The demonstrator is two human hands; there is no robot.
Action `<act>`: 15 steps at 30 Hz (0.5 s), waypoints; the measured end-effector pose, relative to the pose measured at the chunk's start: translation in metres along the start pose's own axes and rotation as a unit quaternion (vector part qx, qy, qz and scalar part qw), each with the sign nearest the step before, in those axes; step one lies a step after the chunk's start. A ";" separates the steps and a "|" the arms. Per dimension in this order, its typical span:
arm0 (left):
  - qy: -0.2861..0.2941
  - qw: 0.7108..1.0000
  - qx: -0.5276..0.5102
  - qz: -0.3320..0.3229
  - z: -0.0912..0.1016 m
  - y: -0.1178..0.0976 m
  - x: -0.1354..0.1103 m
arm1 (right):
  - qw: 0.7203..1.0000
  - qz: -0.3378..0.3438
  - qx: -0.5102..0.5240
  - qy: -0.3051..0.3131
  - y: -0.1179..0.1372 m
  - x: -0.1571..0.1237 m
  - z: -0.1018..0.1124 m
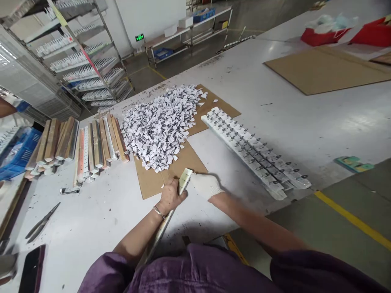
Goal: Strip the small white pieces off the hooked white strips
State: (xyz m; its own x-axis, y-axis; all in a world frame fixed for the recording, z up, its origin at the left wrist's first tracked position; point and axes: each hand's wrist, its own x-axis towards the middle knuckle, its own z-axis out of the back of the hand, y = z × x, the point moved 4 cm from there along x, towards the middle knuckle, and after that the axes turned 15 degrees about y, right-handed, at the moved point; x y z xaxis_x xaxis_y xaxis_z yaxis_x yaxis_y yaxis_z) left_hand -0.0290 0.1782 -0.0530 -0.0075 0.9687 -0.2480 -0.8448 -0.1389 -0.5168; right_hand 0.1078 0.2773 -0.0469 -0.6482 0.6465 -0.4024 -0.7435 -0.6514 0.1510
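l hand (170, 197) bare, fingers curled; r hand (205, 185) gloved, knuckles up; both forearms reach fwd

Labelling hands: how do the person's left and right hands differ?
The left hand is bare, with a wrist bracelet; the right hand wears a white knitted glove. The left hand curls around the long pale strip; the right hand lies beside its far end. Both meet at that strip.

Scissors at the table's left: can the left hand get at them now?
Probably yes: only bare tabletop lies between the left hand and the scissors. But that hand is closed on the long strip and must release it first.
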 end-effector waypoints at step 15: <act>-0.124 0.984 -0.125 0.035 0.037 0.021 -0.005 | 0.986 -0.064 0.155 -0.017 -0.016 -0.032 -0.019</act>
State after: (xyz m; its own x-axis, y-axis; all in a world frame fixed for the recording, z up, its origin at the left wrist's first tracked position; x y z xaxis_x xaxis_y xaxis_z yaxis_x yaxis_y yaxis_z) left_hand -0.0664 0.1783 -0.0322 -0.2180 0.9708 -0.0997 -0.6789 -0.2243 -0.6991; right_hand 0.1435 0.2592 -0.0532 -0.5477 0.7317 -0.4059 -0.8302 -0.4147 0.3726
